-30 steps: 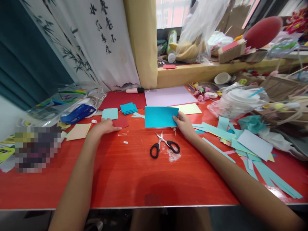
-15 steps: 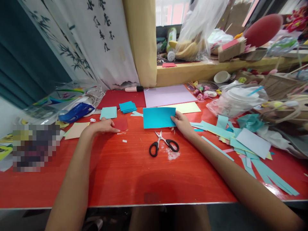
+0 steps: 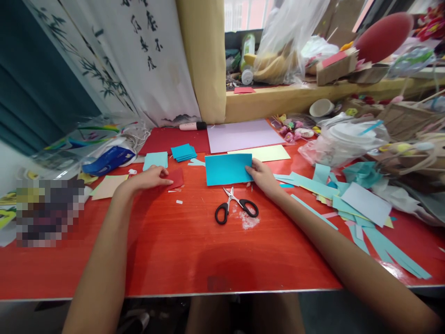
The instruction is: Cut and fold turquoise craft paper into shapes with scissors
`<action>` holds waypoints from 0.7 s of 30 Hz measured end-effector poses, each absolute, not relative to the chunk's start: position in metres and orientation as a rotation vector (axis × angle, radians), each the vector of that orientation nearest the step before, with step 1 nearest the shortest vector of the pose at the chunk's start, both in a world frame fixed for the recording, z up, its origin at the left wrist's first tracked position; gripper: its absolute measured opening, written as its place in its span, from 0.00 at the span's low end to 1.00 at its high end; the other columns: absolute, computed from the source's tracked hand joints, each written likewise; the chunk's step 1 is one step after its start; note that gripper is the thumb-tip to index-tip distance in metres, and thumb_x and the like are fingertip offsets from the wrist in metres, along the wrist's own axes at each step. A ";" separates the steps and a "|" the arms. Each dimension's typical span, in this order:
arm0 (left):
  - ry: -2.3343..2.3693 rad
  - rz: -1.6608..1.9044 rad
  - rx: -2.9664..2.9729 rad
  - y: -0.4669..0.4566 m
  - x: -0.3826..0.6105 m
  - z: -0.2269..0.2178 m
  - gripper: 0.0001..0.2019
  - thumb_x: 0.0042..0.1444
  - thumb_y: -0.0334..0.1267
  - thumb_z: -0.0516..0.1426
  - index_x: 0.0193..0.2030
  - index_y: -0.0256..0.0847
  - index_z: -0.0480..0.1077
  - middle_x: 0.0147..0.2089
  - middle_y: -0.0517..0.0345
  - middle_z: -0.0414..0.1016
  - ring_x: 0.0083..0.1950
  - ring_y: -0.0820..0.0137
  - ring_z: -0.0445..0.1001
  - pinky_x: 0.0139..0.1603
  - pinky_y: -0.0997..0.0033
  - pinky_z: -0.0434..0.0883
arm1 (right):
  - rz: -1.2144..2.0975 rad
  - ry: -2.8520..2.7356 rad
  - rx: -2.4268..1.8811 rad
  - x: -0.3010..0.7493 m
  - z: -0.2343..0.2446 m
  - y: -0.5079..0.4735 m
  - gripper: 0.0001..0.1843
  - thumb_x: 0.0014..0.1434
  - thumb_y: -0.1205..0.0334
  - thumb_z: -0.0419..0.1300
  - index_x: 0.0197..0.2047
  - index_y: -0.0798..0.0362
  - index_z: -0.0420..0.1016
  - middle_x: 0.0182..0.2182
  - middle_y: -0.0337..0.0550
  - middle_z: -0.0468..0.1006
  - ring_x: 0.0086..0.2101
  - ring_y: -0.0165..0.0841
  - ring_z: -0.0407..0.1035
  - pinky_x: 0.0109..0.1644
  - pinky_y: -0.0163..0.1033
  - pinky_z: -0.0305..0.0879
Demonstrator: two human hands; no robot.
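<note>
The blue paper is just beyond the scissors, long axis running sideways; the right hand, beyond the scissors' right side, has its right end clamped between thumb and fingers. The left hand, farther off, left of the scissors, touches a red square; whether it's pinched, I can't tell.

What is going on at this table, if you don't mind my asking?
A person is handling coloured paper at a red table. The right hand holds a blue sheet by its right edge, while the left hand has its fingertips at the edge of a small red paper; whether it grips it is unclear. Scissors lie on the table with blades apart, untouched. Pale blue strips are scattered to the right.
</note>
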State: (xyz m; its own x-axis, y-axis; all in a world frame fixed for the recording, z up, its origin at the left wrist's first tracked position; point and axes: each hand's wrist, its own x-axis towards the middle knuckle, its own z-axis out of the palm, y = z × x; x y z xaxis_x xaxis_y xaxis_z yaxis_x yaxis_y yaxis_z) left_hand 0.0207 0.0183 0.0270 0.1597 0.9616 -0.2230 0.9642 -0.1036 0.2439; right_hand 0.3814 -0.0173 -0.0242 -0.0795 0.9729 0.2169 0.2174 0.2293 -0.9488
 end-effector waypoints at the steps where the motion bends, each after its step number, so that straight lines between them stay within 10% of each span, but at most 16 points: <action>1: 1.849 -0.054 2.118 0.019 0.020 0.026 0.28 0.40 0.59 0.54 0.41 0.39 0.67 0.46 0.47 0.67 0.44 0.60 0.69 0.41 0.66 0.65 | 0.962 -1.514 -1.172 0.381 -0.024 -0.017 0.07 0.55 0.59 0.52 0.37 0.51 0.64 0.28 0.37 0.70 0.16 0.27 0.64 0.20 0.36 0.62; 7: 1.948 -0.040 2.118 0.024 0.015 0.019 0.37 0.36 0.60 0.56 0.51 0.38 0.62 0.53 0.44 0.61 0.48 0.57 0.68 0.41 0.66 0.65 | 0.956 -1.515 -1.182 0.381 -0.024 -0.018 0.06 0.55 0.59 0.52 0.37 0.51 0.65 0.26 0.36 0.68 0.15 0.28 0.64 0.20 0.36 0.62; 14: 1.797 -0.095 2.085 0.024 0.019 0.025 0.22 0.38 0.56 0.56 0.34 0.41 0.67 0.34 0.54 0.72 0.35 0.61 0.70 0.30 0.68 0.62 | 0.956 -1.517 -1.185 0.382 -0.025 -0.017 0.07 0.54 0.59 0.53 0.37 0.51 0.64 0.26 0.37 0.69 0.15 0.26 0.62 0.18 0.34 0.60; 21: 1.705 0.405 1.987 0.002 0.054 0.048 0.21 0.43 0.43 0.58 0.45 0.42 0.63 0.37 0.57 0.70 0.32 0.69 0.70 0.29 0.72 0.63 | 0.968 -1.528 -1.186 0.381 -0.024 -0.017 0.08 0.55 0.59 0.52 0.38 0.51 0.65 0.27 0.37 0.68 0.16 0.28 0.64 0.20 0.37 0.62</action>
State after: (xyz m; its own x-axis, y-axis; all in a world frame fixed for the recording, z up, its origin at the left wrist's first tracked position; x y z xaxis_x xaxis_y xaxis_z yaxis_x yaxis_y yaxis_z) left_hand 0.0536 0.0018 0.0477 0.1770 0.9802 -0.0884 0.8358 -0.1023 0.5394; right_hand 0.3811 -0.0170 -0.0243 -0.0894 0.9749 0.2039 0.2324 0.2195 -0.9475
